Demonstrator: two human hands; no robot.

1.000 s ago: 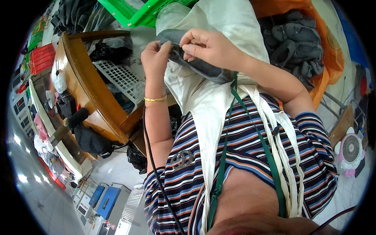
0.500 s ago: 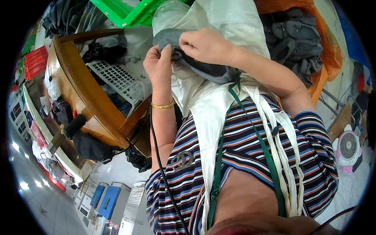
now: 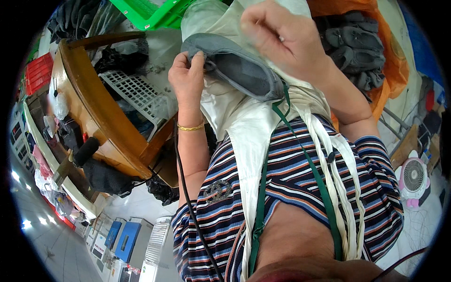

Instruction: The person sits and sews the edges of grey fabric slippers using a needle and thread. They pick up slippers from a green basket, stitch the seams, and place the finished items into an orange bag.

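Note:
A dark grey fabric shoe [image 3: 228, 44] rests on the white apron [image 3: 244, 129] over my lap, its opening facing up. My left hand [image 3: 188, 77] pinches the shoe's left edge between thumb and fingers, close to a small strap or loop at the opening. Apart from the shoe, my right hand [image 3: 286, 40] is raised above the apron on the right. Its fingers are curled together and slightly blurred; whatever they may pinch is too small to make out.
At right stands an orange sack [image 3: 397, 70] of similar grey shoes [image 3: 359, 40]. A wooden table [image 3: 89, 110] is on the left, beside a white plastic rack [image 3: 134, 89]. A green crate [image 3: 152, 16] lies ahead, and a pink-white fan [image 3: 413, 176] is at far right.
My right hand has lifted off the shoe, moving up and to the right, which uncovers more of the shoe's opening. My left hand keeps its pinch on the edge.

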